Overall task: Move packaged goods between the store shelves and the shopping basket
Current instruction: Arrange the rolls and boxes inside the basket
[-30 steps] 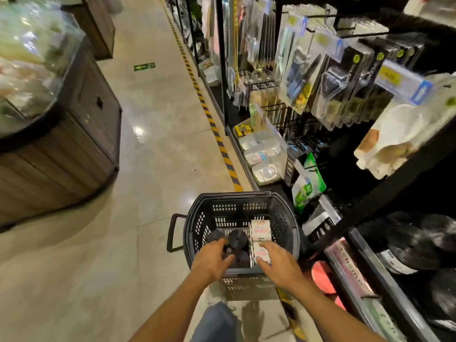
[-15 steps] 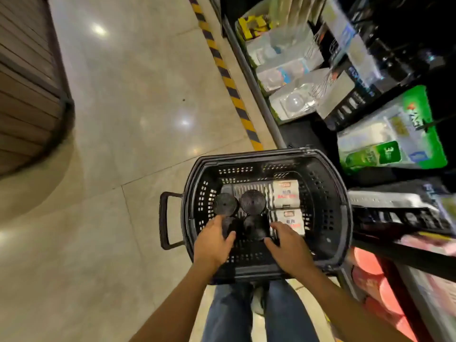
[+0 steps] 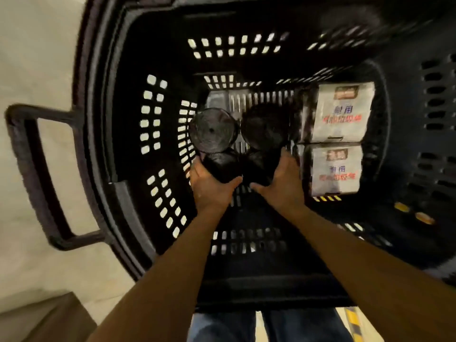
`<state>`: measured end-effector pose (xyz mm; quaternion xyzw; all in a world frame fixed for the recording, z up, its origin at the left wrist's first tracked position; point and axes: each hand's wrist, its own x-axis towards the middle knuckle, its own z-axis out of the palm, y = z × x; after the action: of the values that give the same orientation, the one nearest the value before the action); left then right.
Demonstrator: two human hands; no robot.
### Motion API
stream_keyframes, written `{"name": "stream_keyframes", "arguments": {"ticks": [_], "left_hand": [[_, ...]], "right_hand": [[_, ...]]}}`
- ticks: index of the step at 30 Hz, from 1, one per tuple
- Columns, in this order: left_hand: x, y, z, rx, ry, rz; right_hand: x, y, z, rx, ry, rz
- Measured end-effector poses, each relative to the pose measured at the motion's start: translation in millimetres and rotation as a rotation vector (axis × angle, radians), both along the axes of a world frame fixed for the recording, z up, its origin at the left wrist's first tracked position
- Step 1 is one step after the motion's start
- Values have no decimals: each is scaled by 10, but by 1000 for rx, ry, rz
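A black plastic shopping basket (image 3: 118,134) fills most of the view, seen from straight above; its slotted walls slope down to a ribbed bottom, and a looped handle (image 3: 37,169) juts from its left side over the pale floor (image 3: 37,58).

Four black round rolls stand close together on the bottom, left of centre, in two rows; the far-left roll (image 3: 212,133) shows a ridged circular top with a small hole at its middle, and the far-right roll (image 3: 265,127) sits just beside it, blurred and dark.

The left hand (image 3: 209,187) reaches in from the near side and grips the near-left roll (image 3: 222,166); its fingers curl round the roll's left side and its thumb lies along the near right edge. The right hand (image 3: 281,183) grips the near-right roll (image 3: 260,166) in the same way, fingers wrapped on the right side, thumb pointing left along the near edge; the two thumbs lie close together but apart. Whether either roll is lifted off the bottom cannot be told.

Right of the rolls two white packs with red and blue print lie end to end; the far white pack (image 3: 343,112) touches the near white pack (image 3: 335,169), and the right hand's fingers are just beside the near one.

Below the near rim, blue jeans (image 3: 222,327) show, with a strip of yellow-and-black tape (image 3: 352,322) on the floor to their right.
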<state>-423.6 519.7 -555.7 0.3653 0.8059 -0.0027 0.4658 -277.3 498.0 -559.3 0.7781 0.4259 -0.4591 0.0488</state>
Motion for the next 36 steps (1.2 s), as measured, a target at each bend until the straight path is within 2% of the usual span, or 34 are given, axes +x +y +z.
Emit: {"name": "stream_keyframes", "arguments": {"ticks": [6,11,20,27,33,36], "left_hand": [[83,-131,-389,17,72,-72],[109,-201,-486,32,177,-245],[70,-156,-437,80,191,-262],[-10,-114,16,192,106,-187],[-99,53,727,298,95,-220],[-102,244,1169,326,28,-204]], "right_hand": [[-163,-66,-346,-30,-161,106],[-186,-29,-476,-40,-315,200],[-118,-24,-449,48,-322,198],[-7,20,-13,83,-107,121],[-29,152,651,215,-115,56],[42,343,1094,248,-82,63]]}}
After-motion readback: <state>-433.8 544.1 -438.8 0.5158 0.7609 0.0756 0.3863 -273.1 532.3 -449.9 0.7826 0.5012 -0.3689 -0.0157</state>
